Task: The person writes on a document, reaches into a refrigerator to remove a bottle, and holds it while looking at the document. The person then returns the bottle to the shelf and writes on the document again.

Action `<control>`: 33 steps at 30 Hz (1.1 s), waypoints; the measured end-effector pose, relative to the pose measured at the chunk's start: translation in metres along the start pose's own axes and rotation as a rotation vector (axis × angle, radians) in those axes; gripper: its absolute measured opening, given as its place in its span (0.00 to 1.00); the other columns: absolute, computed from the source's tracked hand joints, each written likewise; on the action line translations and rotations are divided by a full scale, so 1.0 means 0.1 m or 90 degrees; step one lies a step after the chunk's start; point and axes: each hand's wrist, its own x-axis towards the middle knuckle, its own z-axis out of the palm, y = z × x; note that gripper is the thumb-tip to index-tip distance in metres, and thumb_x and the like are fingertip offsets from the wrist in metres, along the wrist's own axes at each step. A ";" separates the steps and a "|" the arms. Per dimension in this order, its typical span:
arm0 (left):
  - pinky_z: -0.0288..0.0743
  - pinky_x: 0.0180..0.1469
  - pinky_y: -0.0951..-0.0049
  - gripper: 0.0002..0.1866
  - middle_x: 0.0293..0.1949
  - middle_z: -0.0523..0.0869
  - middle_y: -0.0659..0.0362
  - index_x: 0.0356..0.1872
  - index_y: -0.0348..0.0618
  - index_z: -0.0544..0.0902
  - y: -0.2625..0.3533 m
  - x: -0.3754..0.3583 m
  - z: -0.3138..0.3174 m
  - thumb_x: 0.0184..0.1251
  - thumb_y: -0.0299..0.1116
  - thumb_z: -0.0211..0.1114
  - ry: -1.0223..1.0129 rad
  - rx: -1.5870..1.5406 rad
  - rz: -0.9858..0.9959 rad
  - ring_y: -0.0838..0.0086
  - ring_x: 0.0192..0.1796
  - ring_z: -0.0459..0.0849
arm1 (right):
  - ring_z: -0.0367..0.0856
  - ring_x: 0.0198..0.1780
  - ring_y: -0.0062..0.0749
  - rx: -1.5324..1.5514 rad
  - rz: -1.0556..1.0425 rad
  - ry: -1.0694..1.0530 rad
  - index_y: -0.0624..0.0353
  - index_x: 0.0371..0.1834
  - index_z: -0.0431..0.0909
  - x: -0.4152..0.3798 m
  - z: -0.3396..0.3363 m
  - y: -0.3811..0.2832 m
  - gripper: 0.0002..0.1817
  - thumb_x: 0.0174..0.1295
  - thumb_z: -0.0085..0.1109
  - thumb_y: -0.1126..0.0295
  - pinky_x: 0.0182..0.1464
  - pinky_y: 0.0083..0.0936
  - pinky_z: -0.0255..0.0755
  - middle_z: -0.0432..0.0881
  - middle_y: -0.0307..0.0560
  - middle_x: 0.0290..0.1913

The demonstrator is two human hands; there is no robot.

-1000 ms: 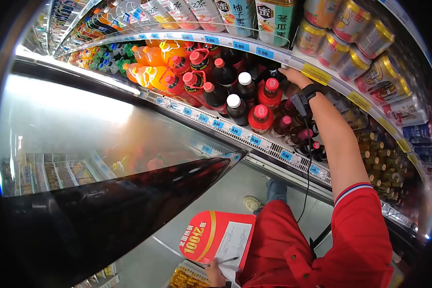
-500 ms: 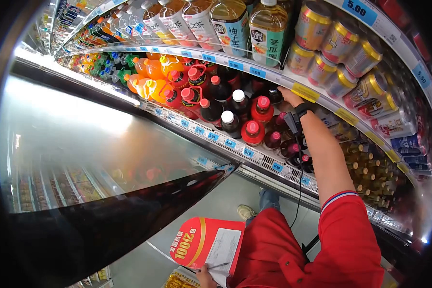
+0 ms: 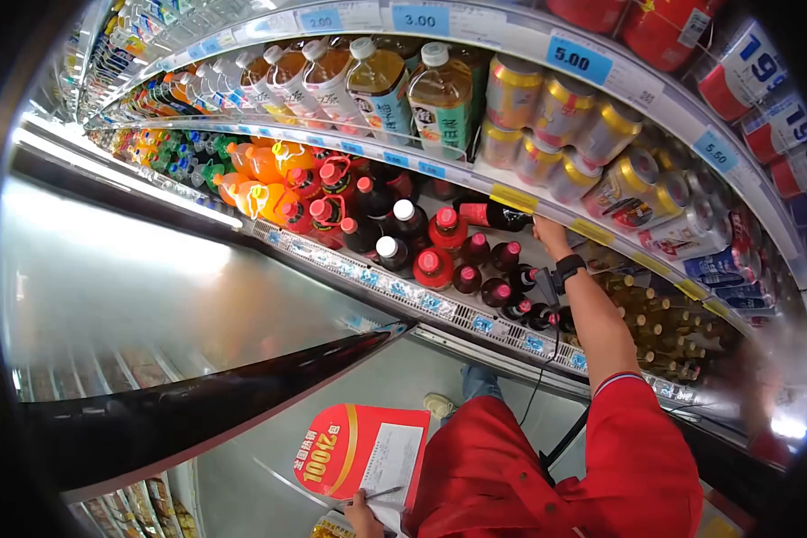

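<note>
My right hand (image 3: 551, 237) reaches under the front edge of the middle shelf, its fingers closed at the right end of a dark bottle (image 3: 495, 215). That bottle lies on its side behind upright drinks and has a red label. The shelf edge partly hides the fingertips. Nearest in front are small dark bottles (image 3: 506, 255) with pink-red caps and a red-wrapped bottle (image 3: 433, 268). Low in the view, my left hand (image 3: 362, 517) is closed on the lower edge of a red board (image 3: 332, 448) with a paper (image 3: 394, 455) on it, and a pen (image 3: 384, 494).
An open glass door (image 3: 134, 296) stands on the left. Price rails (image 3: 421, 300) edge the shelves. Cans (image 3: 565, 108) and tea bottles (image 3: 439, 99) fill the shelf above. A black cable (image 3: 540, 381) hangs below my right wrist. Blurred at right is what looks like an arm (image 3: 758, 386).
The view has shifted, and the shelves sit differently in it. The dark bottle at my right hand now shows lying lengthwise with its red label visible. My left hand keeps the board.
</note>
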 end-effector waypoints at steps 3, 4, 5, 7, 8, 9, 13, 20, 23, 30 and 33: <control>0.63 0.33 0.67 0.16 0.25 0.74 0.58 0.34 0.34 0.78 1.08 -0.30 0.08 0.65 0.41 0.56 -0.083 0.001 -0.132 0.71 0.30 0.66 | 0.64 0.12 0.22 0.049 -0.001 -0.014 0.60 0.40 0.76 -0.15 -0.18 -0.12 0.15 0.60 0.57 0.58 0.16 0.23 0.58 0.72 0.39 0.18; 0.62 0.32 0.67 0.15 0.26 0.74 0.58 0.34 0.35 0.78 0.72 -0.15 0.10 0.64 0.41 0.57 -0.087 -0.060 -0.092 0.71 0.29 0.66 | 0.64 0.12 0.19 0.043 -0.009 -0.014 0.59 0.39 0.76 -0.10 -0.20 -0.03 0.15 0.60 0.58 0.58 0.15 0.22 0.58 0.72 0.38 0.18; 0.62 0.31 0.67 0.15 0.26 0.74 0.59 0.33 0.36 0.78 0.36 -0.02 0.11 0.63 0.41 0.58 -0.091 -0.121 -0.054 0.72 0.29 0.66 | 0.62 0.12 0.19 0.043 0.002 -0.016 0.59 0.37 0.76 -0.16 -0.23 -0.09 0.14 0.60 0.59 0.59 0.15 0.23 0.58 0.71 0.37 0.17; 0.61 0.30 0.68 0.14 0.26 0.73 0.61 0.31 0.38 0.77 0.20 0.05 0.14 0.63 0.41 0.59 -0.062 -0.141 -0.077 0.72 0.28 0.65 | 0.61 0.12 0.19 0.089 0.047 -0.006 0.59 0.36 0.75 -0.21 -0.24 -0.13 0.13 0.59 0.59 0.60 0.14 0.21 0.57 0.69 0.35 0.17; 0.61 0.30 0.69 0.13 0.25 0.73 0.62 0.29 0.40 0.76 0.26 0.06 0.18 0.63 0.41 0.60 -0.030 -0.100 -0.137 0.73 0.28 0.65 | 0.61 0.12 0.19 0.123 0.054 0.001 0.59 0.35 0.74 -0.24 -0.24 -0.18 0.12 0.59 0.60 0.61 0.14 0.21 0.56 0.69 0.35 0.17; 0.61 0.30 0.69 0.13 0.24 0.72 0.62 0.27 0.41 0.75 0.33 0.06 0.21 0.63 0.41 0.60 0.003 -0.060 -0.196 0.73 0.28 0.65 | 0.62 0.12 0.18 0.069 0.087 -0.004 0.59 0.35 0.74 -0.24 -0.25 -0.17 0.13 0.59 0.60 0.61 0.14 0.20 0.56 0.70 0.35 0.18; 0.59 0.25 0.70 0.14 0.19 0.67 0.67 0.22 0.45 0.73 0.64 0.02 0.14 0.62 0.41 0.61 -0.086 -0.170 -0.147 0.74 0.23 0.62 | 0.66 0.16 0.18 0.182 0.117 0.005 0.59 0.41 0.75 -0.29 -0.23 -0.11 0.18 0.55 0.64 0.59 0.15 0.17 0.56 0.72 0.36 0.24; 0.72 0.33 0.69 0.10 0.30 0.81 0.53 0.29 0.27 0.77 0.79 0.12 0.12 0.56 0.28 0.59 -0.059 -0.323 -0.228 0.69 0.30 0.80 | 0.67 0.13 0.19 0.297 0.140 0.114 0.60 0.41 0.71 -0.62 -0.37 -0.23 0.18 0.53 0.64 0.62 0.11 0.16 0.53 0.71 0.38 0.22; 0.72 0.33 0.69 0.10 0.31 0.81 0.53 0.30 0.28 0.77 0.91 0.09 0.10 0.56 0.28 0.59 -0.048 -0.325 -0.218 0.69 0.31 0.79 | 0.68 0.13 0.20 0.357 0.150 0.146 0.57 0.35 0.69 -0.83 -0.53 -0.22 0.17 0.53 0.64 0.60 0.11 0.14 0.54 0.70 0.37 0.19; 0.74 0.35 0.68 0.10 0.34 0.81 0.53 0.34 0.29 0.76 0.96 0.11 0.08 0.57 0.28 0.59 -0.082 -0.383 -0.205 0.68 0.32 0.79 | 0.69 0.14 0.20 0.374 0.188 0.269 0.54 0.28 0.64 -1.49 -0.95 -0.24 0.17 0.54 0.63 0.58 0.11 0.14 0.56 0.67 0.36 0.19; 0.73 0.38 0.68 0.11 0.36 0.81 0.52 0.37 0.30 0.76 0.95 0.20 0.00 0.56 0.27 0.59 -0.090 -0.384 -0.216 0.68 0.35 0.79 | 0.68 0.11 0.22 0.399 0.183 0.334 0.58 0.31 0.64 -1.72 -1.13 -0.27 0.16 0.55 0.62 0.62 0.08 0.16 0.53 0.69 0.40 0.18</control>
